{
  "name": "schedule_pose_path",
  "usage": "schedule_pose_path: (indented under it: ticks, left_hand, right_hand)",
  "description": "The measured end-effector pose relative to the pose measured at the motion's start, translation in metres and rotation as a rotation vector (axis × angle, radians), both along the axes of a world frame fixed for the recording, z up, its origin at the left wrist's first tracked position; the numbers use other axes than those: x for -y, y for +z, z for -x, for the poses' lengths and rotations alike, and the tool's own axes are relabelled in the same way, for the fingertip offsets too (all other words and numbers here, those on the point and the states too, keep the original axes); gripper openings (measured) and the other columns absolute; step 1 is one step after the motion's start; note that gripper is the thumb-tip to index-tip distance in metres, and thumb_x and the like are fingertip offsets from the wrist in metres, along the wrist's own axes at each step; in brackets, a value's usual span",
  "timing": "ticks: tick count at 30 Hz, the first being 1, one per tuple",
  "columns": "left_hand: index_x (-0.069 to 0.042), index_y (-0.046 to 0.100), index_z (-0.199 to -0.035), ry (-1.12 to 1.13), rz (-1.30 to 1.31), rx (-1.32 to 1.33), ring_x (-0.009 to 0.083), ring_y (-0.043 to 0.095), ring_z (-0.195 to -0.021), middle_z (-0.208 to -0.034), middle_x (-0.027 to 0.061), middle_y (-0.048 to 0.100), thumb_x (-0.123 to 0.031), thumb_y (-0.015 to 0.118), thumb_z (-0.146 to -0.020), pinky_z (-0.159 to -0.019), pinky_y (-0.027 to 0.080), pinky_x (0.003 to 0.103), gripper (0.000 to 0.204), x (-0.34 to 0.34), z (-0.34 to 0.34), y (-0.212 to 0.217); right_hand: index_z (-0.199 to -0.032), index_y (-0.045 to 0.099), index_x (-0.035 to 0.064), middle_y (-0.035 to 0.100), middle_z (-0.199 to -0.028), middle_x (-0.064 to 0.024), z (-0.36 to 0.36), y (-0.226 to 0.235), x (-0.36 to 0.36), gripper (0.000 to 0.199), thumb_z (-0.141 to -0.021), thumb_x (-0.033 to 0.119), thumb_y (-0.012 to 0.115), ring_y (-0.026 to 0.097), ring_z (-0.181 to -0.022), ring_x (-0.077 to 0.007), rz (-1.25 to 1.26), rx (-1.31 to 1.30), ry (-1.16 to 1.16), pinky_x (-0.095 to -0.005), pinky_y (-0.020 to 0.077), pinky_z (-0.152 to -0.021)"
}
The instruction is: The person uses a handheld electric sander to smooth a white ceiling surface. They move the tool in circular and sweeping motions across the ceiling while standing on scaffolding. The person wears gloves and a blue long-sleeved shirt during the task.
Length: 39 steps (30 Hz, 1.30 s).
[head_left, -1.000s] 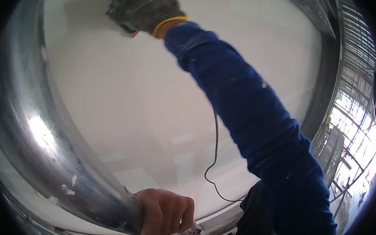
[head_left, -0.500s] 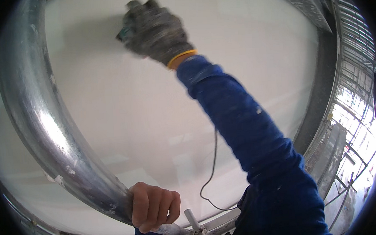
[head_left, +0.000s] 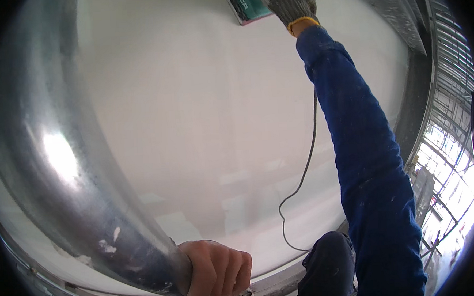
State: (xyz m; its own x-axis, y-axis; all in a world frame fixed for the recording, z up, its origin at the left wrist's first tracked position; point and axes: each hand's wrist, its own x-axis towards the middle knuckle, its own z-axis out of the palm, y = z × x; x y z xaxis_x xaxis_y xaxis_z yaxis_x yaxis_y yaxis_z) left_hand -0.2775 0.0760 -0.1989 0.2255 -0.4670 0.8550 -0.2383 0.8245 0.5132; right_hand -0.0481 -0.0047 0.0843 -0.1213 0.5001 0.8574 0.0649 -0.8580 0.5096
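My bare left hand (head_left: 216,269) is wrapped round the lower end of a thick grey metal pole (head_left: 84,204), which has pale spatters on it. At the top of the view my right hand (head_left: 291,3), in a grey knit glove with a yellow cuff edge, is closed on a green electric sander (head_left: 250,7). The sander lies against a smooth off-white wall panel (head_left: 192,107); its upper part and my fingertips are cut off by the picture's edge. A thin dark cord (head_left: 307,171) hangs below my right forearm in a loose bend.
A dark metal frame edge (head_left: 412,96) borders the panel on the right. Beyond it stand scaffolding bars (head_left: 445,190) against bright light. My bent knee (head_left: 329,266) shows at the bottom, beside metal rails (head_left: 276,285).
My right hand has moved right and up across the panel, showing more of the green sander. The cord has shifted right. My left hand still grips the pole; my knee has come into view.
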Motion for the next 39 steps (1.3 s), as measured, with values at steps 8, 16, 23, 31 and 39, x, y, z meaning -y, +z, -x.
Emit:
schedule_pose_path:
  ticks: [8,16,23,31,39]
  left_hand:
    - [-0.010,0.054,-0.081,-0.110,-0.078,0.136,0.0121,0.048,-0.040,-0.053,0.0035,0.054,-0.034,0.034,-0.101,-0.043,0.033,0.026,0.038,0.010,-0.018,0.004]
    - [-0.007,0.054,-0.086,-0.066,-0.043,0.124,0.0159,0.049,-0.039,-0.055,0.0052,0.056,-0.027,0.042,-0.099,-0.045,0.035,0.028,0.026,0.005,-0.012,-0.008]
    - [-0.008,0.051,-0.090,-0.158,-0.049,0.147,0.0199,0.054,-0.041,-0.056,0.0104,0.058,-0.021,0.040,-0.097,-0.045,0.040,0.029,0.019,0.009,-0.032,-0.004]
    - [-0.008,0.059,-0.091,-0.280,-0.023,0.300,0.0163,0.062,-0.055,-0.070,0.0083,0.066,-0.020,0.049,-0.097,-0.056,0.047,0.027,0.016,0.035,-0.056,0.019]
    - [-0.007,0.058,-0.092,-0.283,-0.051,0.328,0.0175,0.062,-0.055,-0.069,0.0082,0.065,-0.019,0.050,-0.095,-0.053,0.047,0.027,0.015,0.040,-0.051,0.032]
  right_hand:
    - [-0.114,0.061,-0.0035,0.062,-0.116,-0.0169,0.024,0.029,-0.037,0.040,-0.095,0.031,0.054,0.062,-0.108,-0.0323,-0.168,-0.307,0.674,-0.0403,0.0502,-0.095]
    - [-0.130,0.047,0.0041,0.053,-0.128,-0.0204,0.092,-0.055,-0.057,0.042,-0.096,0.027,0.050,0.062,-0.108,-0.0364,-0.002,-0.613,1.030,-0.0463,0.0547,-0.093]
    - [-0.115,0.060,0.0124,0.059,-0.106,-0.0124,0.034,-0.069,-0.056,0.045,-0.078,0.036,0.069,0.062,-0.098,-0.0294,-0.175,-0.517,0.901,-0.0453,0.0572,-0.077]
    - [-0.133,0.046,0.0127,0.051,-0.128,-0.0202,-0.012,-0.060,0.056,0.051,-0.091,0.040,0.058,0.056,-0.119,-0.0380,-0.354,-0.751,0.904,-0.0529,0.0510,-0.095]
    - [-0.122,0.055,0.0132,0.057,-0.113,-0.0131,-0.088,-0.103,0.060,0.057,-0.076,0.041,0.071,0.063,-0.101,-0.0293,-0.580,-0.547,0.950,-0.0429,0.0569,-0.083]
